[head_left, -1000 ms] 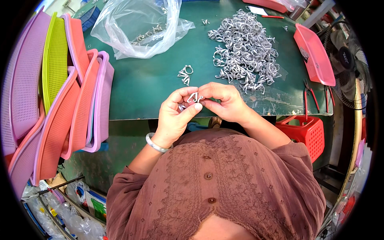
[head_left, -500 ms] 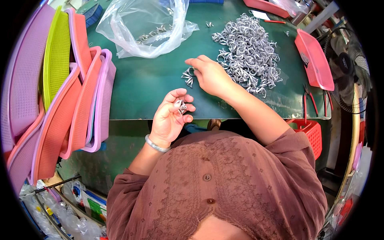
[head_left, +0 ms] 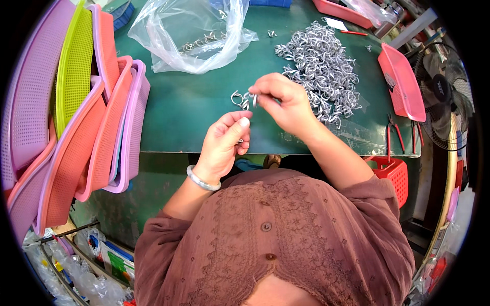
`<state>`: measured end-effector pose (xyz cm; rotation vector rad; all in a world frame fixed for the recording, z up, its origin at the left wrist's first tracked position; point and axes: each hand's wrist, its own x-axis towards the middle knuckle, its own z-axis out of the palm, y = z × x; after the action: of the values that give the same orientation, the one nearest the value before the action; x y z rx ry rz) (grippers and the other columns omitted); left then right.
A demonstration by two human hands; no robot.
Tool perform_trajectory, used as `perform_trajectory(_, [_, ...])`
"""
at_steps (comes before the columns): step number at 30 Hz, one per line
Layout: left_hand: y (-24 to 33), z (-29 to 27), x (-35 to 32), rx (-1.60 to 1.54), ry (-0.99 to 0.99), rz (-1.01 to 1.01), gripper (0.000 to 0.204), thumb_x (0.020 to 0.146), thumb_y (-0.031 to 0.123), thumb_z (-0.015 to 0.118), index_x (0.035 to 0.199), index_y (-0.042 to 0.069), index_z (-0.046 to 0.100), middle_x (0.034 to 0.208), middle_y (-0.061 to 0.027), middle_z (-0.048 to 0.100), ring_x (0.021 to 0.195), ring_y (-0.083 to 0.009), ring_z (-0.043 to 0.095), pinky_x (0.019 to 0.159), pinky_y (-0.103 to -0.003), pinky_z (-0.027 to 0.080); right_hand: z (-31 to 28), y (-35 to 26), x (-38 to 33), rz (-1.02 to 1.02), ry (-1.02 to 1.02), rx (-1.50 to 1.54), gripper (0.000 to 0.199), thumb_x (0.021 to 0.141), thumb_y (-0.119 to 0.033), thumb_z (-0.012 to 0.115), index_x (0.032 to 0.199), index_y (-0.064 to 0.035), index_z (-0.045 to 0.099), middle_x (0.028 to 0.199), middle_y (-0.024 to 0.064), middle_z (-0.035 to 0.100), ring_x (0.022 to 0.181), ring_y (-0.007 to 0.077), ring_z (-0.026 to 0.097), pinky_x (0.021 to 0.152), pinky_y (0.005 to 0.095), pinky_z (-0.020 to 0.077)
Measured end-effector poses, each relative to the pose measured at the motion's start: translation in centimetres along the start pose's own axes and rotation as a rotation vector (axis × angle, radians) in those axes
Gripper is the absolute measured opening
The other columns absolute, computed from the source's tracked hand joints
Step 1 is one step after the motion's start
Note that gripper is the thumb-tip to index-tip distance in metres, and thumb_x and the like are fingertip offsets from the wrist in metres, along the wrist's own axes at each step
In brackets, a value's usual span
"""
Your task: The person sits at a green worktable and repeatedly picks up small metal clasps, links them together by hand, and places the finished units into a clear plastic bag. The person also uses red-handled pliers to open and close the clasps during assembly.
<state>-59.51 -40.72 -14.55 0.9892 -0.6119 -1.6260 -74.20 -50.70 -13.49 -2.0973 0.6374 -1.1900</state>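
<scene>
My right hand pinches a silvery metal ring between thumb and fingertips, just above the table. Right beside it lie a few loose rings on the green tabletop. My left hand, with a pale bangle at the wrist, is closed nearer to me. A bit of silvery metal shows between its curled fingers, mostly hidden by them. Beyond my right hand spreads a large heap of the same silvery rings.
A clear plastic bag holding some rings lies at the far left. Stacked plastic baskets crowd the left side. At the right are a pink tray, red-handled pliers, a red basket and a fan.
My right hand has drawn nearer and now pinches a ring from the small cluster. My left hand has closed its fingers, turned and moved up toward the right one.
</scene>
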Motion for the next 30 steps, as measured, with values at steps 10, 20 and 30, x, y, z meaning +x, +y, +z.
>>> perform_trajectory(10, [-0.7, 1.5, 0.2, 0.242, -0.044, 0.194, 0.021, 0.082, 0.011, 0.062, 0.1, 0.004, 0.056, 0.071, 0.0034, 0.053, 0.057, -0.0034, 0.045, 0.049, -0.017, 0.036, -0.3, -1.5, -2.9, 0.088, 0.015, 0.178, 0.028, 0.071, 0.007, 0.062, 0.096, -0.0046, 0.061, 0.088, 0.0057, 0.058, 0.076, 0.015, 0.06, 0.065, 0.0252, 0.0491])
perform_trajectory(20, [-0.8, 1.8, -0.2, 0.268, -0.059, 0.271, 0.034, 0.081, 0.001, 0.061, 0.113, 0.0, 0.052, 0.086, -0.0018, 0.06, 0.074, -0.0064, 0.054, 0.068, -0.019, 0.044, -1.2, -1.8, -3.8, 0.629, -0.148, 0.807, 0.031, 0.084, -0.004, 0.056, 0.113, 0.0015, 0.045, 0.087, 0.0056, 0.059, 0.077, 0.0095, 0.056, 0.065, 0.0228, 0.0465])
perform_trajectory(30, [-1.4, 1.8, -0.4, 0.311, -0.117, 0.283, 0.049, 0.079, 0.003, 0.063, 0.123, 0.001, 0.043, 0.081, -0.0004, 0.054, 0.068, -0.0059, 0.05, 0.061, -0.019, 0.041, -1.0, -1.5, -4.4, 0.452, 0.007, 0.703, 0.03, 0.08, 0.002, 0.057, 0.109, 0.0004, 0.049, 0.086, 0.0053, 0.061, 0.079, 0.0108, 0.058, 0.072, 0.0248, 0.0479])
